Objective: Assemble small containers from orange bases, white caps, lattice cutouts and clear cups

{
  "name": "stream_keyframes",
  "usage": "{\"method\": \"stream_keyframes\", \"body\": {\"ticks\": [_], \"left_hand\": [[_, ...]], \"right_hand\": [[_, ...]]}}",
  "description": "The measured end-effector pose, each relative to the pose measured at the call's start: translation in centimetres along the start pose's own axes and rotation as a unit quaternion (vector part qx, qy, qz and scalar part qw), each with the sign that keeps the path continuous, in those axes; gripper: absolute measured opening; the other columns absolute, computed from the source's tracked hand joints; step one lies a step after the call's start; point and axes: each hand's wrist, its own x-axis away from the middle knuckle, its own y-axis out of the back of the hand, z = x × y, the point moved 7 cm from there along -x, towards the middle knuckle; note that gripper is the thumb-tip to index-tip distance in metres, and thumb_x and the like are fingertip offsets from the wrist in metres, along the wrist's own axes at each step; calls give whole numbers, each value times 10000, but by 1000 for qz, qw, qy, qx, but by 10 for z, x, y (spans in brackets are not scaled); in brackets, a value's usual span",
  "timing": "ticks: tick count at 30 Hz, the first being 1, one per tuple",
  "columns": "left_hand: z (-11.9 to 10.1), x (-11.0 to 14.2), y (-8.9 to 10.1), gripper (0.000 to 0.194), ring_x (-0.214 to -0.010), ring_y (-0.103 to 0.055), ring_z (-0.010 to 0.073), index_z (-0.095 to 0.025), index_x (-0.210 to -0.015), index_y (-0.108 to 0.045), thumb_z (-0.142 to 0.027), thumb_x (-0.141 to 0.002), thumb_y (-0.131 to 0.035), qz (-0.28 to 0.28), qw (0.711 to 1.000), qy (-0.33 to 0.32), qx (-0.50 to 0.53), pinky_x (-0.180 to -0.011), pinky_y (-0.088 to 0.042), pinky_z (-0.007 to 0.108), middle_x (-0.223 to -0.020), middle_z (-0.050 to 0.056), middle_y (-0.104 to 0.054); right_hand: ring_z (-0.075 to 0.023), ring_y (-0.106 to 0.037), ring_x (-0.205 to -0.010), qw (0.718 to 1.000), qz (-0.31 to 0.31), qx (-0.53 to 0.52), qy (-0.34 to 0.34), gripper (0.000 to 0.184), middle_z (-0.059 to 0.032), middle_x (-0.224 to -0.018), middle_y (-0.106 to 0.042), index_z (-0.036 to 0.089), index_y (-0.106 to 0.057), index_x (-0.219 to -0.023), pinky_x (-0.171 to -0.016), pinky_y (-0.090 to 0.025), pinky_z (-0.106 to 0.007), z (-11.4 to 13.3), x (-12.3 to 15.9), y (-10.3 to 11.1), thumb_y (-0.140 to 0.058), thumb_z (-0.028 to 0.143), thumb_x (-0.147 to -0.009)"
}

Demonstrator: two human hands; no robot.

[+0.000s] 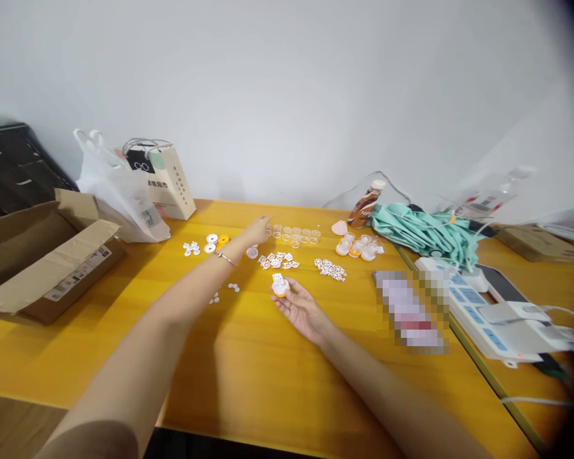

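My left hand [257, 231] reaches far across the yellow table [249, 357], its fingers pinched together at a row of small clear cups [294, 234]; whether they hold one I cannot make out. A thin bracelet [224, 257] circles that wrist. My right hand [302, 310] lies palm up nearer to me, fingers curled round a small white and orange part [280, 286]. Just beyond it lie heaps of small white printed pieces [277, 260], and a second heap [331, 269] sits to the right. White and orange discs [214, 242] lie to the left.
An open cardboard box [43, 261] stands at the left edge. Behind it are a white plastic bag [124, 194] and a paper bag [169, 182]. A brown bottle [366, 204], a green cloth [421, 233], a power strip [488, 312] and finished orange and white pieces [361, 247] fill the right.
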Motion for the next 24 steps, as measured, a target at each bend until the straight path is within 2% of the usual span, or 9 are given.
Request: {"method": "stream_keyframes", "body": {"ticks": [4, 9, 13, 15, 16, 20, 24], "left_hand": [[14, -10, -12, 291, -973, -589, 263, -75, -991, -612, -57, -705, -564, -1, 999, 33, -5, -860, -421, 341, -988, 180, -648], [10, 5, 7, 226, -924, -593, 250, -65, -962, -610, -160, -761, -569, -45, 998, 34, 20, -814, -432, 346, -952, 168, -646], [-13, 49, 28, 308, -854, -602, 148, -136, -1114, -521, -294, -850, -507, -62, 994, -17, 89, -759, -460, 257, -949, 75, -646], [-29, 81, 37, 314, -766, -606, 132, -134, -1123, -485, -332, -880, -461, -61, 969, -71, 227, -711, -472, 254, -864, 60, -647], [-35, 98, 41, 286, -756, -601, 128, -138, -1085, -499, -337, -884, -456, -64, 960, -89, 259, -711, -472, 256, -858, 58, -645], [-51, 145, 47, 223, -798, -575, 135, -157, -1009, -559, -297, -835, -553, -73, 960, -125, 238, -766, -460, 273, -892, 59, -626], [-53, 159, 38, 254, -806, -576, 143, -166, -1033, -562, -288, -812, -587, -63, 963, -140, 223, -767, -463, 279, -894, 57, -629]], "right_hand": [[-113, -665, -788, 1000, 7, 5, 5, 364, -1, -927, -689, 223, -573, -991, -780, -496, -242, 1, 0, 0, -730, 165, -667], [-109, -660, -776, 1000, 13, 2, 6, 358, 7, -919, -693, 230, -581, -966, -789, -488, -248, 2, 0, -1, -744, 180, -651], [-102, -656, -759, 1000, 17, 1, 13, 330, 9, -910, -692, 226, -593, -950, -787, -484, -244, 3, 0, -2, -739, 185, -657], [-102, -654, -762, 1000, 18, 4, 17, 321, 6, -915, -692, 226, -598, -949, -789, -481, -243, 3, -1, -2, -736, 190, -661], [-103, -654, -762, 1000, 19, 6, 17, 323, 5, -918, -692, 227, -600, -953, -790, -482, -245, 3, -1, -2, -735, 194, -662], [-107, -657, -751, 999, 26, 19, 19, 335, 10, -922, -692, 226, -609, -966, -795, -490, -253, 2, -2, -3, -738, 200, -657], [-112, -663, -762, 998, 35, 41, 22, 303, 13, -916, -694, 221, -622, -948, -786, -498, -244, 3, -1, -7, -732, 198, -667]]}}
